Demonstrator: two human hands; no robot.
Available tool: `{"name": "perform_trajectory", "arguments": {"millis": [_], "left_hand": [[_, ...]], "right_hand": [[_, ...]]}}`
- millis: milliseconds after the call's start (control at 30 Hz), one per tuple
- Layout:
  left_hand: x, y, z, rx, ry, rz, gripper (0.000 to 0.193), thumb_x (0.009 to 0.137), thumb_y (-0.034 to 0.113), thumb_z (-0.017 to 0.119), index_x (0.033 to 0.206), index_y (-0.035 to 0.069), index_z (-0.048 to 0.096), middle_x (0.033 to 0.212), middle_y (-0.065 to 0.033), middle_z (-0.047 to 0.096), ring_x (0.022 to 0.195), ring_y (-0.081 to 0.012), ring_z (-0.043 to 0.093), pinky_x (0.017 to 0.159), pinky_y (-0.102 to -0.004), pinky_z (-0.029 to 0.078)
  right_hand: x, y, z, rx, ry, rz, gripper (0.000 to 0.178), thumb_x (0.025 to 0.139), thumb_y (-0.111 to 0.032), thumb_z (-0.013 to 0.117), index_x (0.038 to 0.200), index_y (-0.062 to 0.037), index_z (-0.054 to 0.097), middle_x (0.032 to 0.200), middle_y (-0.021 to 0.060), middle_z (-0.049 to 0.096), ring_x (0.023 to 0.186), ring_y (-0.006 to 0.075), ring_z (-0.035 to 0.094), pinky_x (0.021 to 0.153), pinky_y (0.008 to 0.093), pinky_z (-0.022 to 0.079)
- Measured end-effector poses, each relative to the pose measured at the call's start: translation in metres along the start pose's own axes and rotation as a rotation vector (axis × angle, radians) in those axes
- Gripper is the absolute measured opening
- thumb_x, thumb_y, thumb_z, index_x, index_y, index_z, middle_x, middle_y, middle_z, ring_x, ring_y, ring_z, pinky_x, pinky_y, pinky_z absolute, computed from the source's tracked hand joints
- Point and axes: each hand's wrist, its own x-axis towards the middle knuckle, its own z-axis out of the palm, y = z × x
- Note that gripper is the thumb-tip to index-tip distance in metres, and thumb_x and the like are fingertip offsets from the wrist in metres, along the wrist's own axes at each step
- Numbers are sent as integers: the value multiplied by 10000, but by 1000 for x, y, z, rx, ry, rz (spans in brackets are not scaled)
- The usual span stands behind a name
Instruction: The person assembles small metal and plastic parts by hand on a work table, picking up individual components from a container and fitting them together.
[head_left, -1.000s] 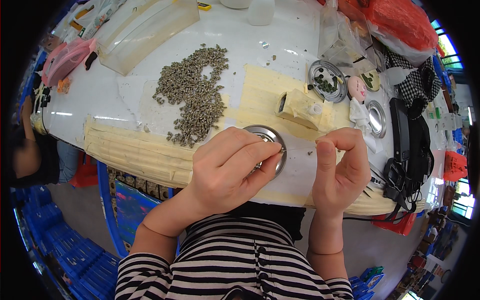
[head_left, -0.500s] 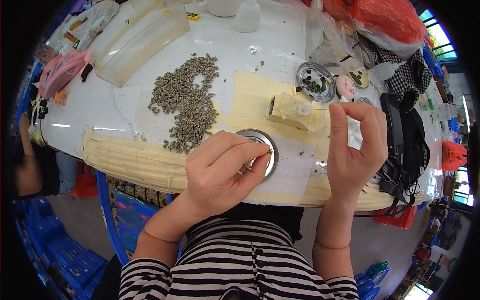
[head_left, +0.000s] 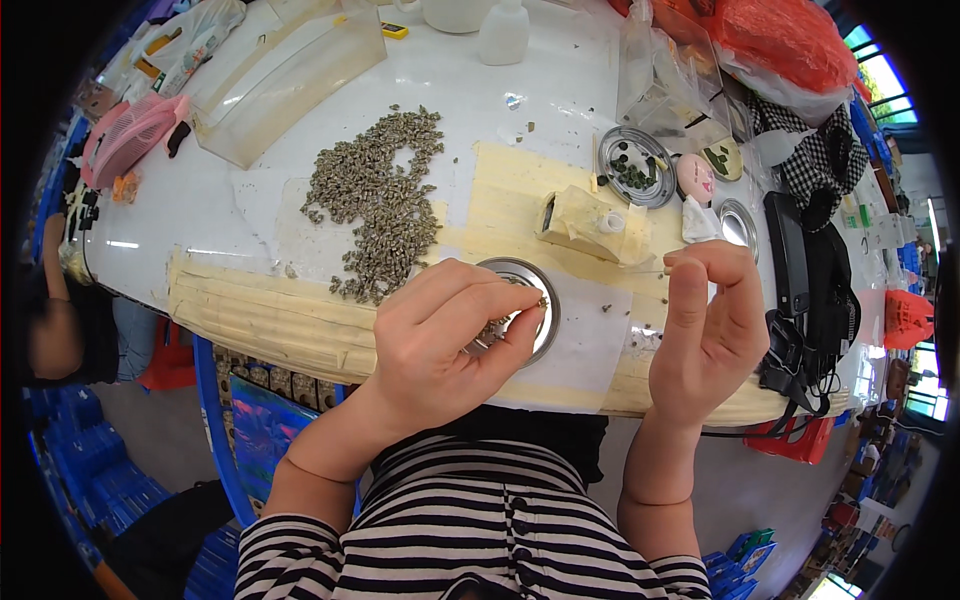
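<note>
Pinched in left hand (head_left: 440,330) a part (head_left: 543,302), seemingly light, stiff, best gripped by its sides, and in right hand (head_left: 708,330) a needle (head_left: 662,271).

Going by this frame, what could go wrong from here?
1. The left hand pinches a tiny part by the fingertips above the round metal dish; it might slip and be hard to pick out again.
2. The pile of small metal parts lies loose just beyond that hand, so a sideways brush could scatter some.
3. A stray piece lies on the white sheet between the dish and the right hand; it might get knocked.
</note>
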Motion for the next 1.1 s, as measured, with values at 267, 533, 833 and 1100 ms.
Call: {"name": "perform_trajectory", "arguments": {"millis": [267, 533, 833, 1100], "left_hand": [[0, -1, 3, 21, 30, -2, 187, 703, -43, 779, 867, 15, 711, 773, -88, 665, 650, -200, 636, 560, -283, 494], [1, 0, 1, 10, 11, 34, 205, 717, -94, 755, 906, -26, 713, 793, -119, 671, 680, -199, 645, 598, -273, 505], [-1, -1, -3, -14, 13, 71, 263, 701, -107, 767, 938, -2, 729, 809, -86, 660, 695, -186, 633, 592, -274, 497], [0, -2, -1, -52, 32, 101, 288, 674, -30, 801, 950, 37, 753, 784, -46, 647, 659, -195, 624, 555, -295, 486]], "right_hand": [[-8, 0, 9, 22, -91, -7, 118, 855, -53, 737, 811, -19, 633, 785, 66, 621, 734, 192, 546, 688, 284, 433], [23, 11, 4, -464, 6, -265, 130, 815, -87, 784, 804, -41, 663, 807, 41, 632, 750, 217, 552, 673, 339, 424], [-8, -13, 2, -128, -253, -10, 156, 818, -105, 770, 939, -20, 719, 842, 85, 629, 798, 251, 563, 719, 322, 452], [-22, -6, 11, 479, -468, 429, 78, 873, -48, 720, 939, -10, 711, 819, 29, 631, 747, 108, 531, 688, 248, 435]]}}
